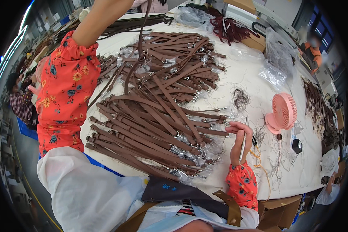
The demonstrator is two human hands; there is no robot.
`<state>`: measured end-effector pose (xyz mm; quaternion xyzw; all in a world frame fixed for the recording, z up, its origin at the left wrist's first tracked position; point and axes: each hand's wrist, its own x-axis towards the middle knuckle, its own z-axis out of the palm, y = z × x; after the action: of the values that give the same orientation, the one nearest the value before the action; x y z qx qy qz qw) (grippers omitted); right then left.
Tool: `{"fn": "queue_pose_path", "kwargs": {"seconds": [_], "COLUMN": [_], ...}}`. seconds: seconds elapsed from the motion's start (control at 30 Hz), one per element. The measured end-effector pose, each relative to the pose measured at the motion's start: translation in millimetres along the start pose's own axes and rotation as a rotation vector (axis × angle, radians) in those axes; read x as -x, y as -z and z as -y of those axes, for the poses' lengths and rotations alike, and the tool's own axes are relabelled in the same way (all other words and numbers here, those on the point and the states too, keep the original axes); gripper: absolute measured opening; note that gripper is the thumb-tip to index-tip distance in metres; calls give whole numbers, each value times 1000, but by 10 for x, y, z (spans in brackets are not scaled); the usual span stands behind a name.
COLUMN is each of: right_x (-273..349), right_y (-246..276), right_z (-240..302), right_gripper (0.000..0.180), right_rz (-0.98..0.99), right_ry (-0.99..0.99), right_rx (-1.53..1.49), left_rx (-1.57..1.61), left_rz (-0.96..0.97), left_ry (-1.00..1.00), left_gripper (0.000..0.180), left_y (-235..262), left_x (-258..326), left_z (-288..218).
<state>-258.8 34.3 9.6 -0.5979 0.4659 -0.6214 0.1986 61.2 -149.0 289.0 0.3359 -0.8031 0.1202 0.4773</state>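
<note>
At near edge of white table [290,178]: blue edging [104,166] at lower left, open cardboard box [280,212] below at lower right. Next, lower pile of brown straps [150,131] at center, close to near edge, with little free room. Gripping slim silver tool [243,143] in right hand [237,149], center right, fingers half curled, tips just beside strap ends; can't tell contact. Room to move right of that, minus loose threads [241,99], orange cord [263,169], then pink fan [284,111] in the way. Farther up, second strap pile [181,65]. Can't tell left hand's state: past top edge, along with upper end of hanging strap [140,36]. Beyond, dark red straps [230,29] and clear plastic bags [280,54] at upper right.
</note>
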Motion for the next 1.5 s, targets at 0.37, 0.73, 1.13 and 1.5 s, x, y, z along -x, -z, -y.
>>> {"fn": "queue_pose_path", "kwargs": {"seconds": [0.37, 0.73, 1.13, 1.5], "right_x": [-185, -893, -1190, -1183], "right_y": [-220, -1193, -1693, -1729], "right_z": [280, 927, 899, 774], "right_gripper": [37, 32, 33, 33], "right_rz": [416, 579, 614, 605], "right_ry": [-56, 123, 172, 97], "right_rx": [-169, -311, -210, -189], "left_rx": [438, 654, 601, 612], "left_rz": [99, 263, 270, 271], "left_ry": [565, 645, 479, 471], "left_gripper": [29, 30, 37, 37], "left_y": [233, 178, 45, 60], "left_x": [82, 236, 285, 327], "left_z": [324, 232, 43, 30]}}
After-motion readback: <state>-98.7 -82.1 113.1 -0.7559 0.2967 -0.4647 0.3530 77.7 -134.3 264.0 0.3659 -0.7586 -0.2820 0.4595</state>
